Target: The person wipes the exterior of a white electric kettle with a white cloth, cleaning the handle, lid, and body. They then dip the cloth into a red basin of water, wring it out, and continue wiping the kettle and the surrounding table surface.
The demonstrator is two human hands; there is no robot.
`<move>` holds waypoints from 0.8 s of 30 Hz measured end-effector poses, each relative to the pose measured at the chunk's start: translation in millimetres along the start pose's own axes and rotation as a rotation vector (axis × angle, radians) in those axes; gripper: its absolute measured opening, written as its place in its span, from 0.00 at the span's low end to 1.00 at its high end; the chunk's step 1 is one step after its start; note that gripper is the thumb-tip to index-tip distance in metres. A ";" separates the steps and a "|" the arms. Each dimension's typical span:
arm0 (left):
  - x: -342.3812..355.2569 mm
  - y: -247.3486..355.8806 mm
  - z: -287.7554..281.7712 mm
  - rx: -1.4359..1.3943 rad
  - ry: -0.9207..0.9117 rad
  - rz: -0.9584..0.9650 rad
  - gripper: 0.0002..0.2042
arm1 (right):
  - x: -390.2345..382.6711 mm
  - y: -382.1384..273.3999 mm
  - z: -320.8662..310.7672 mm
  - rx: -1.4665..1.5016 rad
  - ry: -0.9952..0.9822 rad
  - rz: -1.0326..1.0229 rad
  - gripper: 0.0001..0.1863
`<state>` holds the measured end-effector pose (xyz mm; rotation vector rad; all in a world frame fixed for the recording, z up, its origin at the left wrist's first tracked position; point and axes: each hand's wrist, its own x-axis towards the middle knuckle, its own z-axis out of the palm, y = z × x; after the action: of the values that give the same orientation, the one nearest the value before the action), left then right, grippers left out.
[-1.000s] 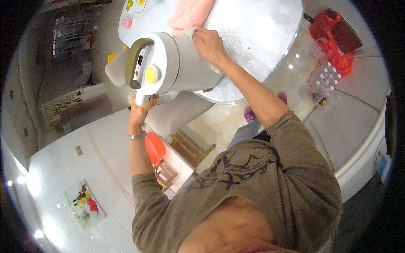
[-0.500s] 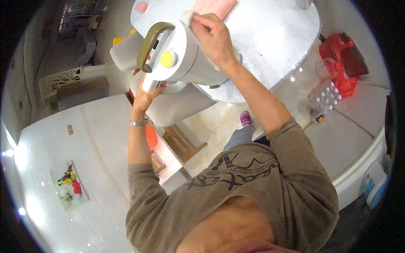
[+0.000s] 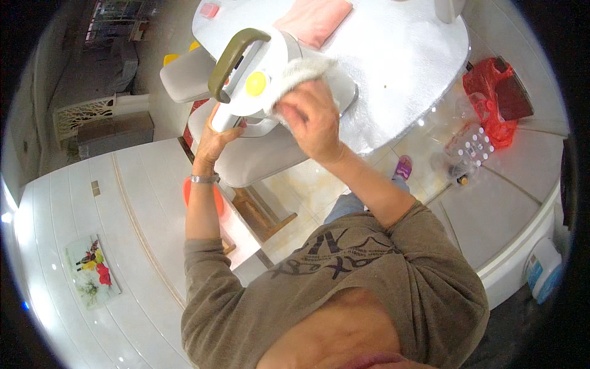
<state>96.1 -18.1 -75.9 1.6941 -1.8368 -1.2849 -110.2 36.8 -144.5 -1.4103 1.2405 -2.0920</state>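
Note:
A white kitchen appliance [image 3: 276,46] with an olive top handle and a yellow button lies tilted at the near edge of the oval silver-topped table [image 3: 402,61]. My left hand [image 3: 218,135] grips the appliance's white side handle at its lower left. My right hand [image 3: 310,120] is closed on a white cloth [image 3: 307,69], pressed against the appliance's front, right of the button; the cloth hides part of the body. Beyond the appliance lies a folded pink cloth [image 3: 313,21].
Beside the table are pale seats [image 3: 184,80] and, lower down, an orange basin [image 3: 187,197] near a wooden stool [image 3: 258,212]. On the floor at right lie red plastic bags [image 3: 501,132] and bottles with white caps [image 3: 473,144]. A small pink item [image 3: 209,10] sits on the table.
My right hand and the white cloth have moved down from the appliance's upper part toward me. My left hand stays on the handle, and the appliance sits further right in view than at first.

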 end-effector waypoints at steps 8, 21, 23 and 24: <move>12.2 -6.1 -3.5 -0.149 0.004 0.066 0.24 | 91.5 53.6 18.5 0.081 0.083 0.302 0.07; 5.0 -12.8 -2.9 -0.136 -0.021 0.038 0.28 | 15.2 14.3 1.6 -0.078 0.068 -0.001 0.09; 6.7 -12.0 -4.4 -0.136 -0.018 0.051 0.29 | 41.2 22.6 4.6 -0.065 0.087 0.033 0.09; 6.9 -11.5 -4.2 -0.147 -0.020 0.051 0.29 | 64.0 40.9 9.9 0.000 0.066 0.047 0.09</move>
<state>104.7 -24.8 -84.9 1.5536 -1.7392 -1.3844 -138.6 -34.1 -138.6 -1.3086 1.2866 -2.1227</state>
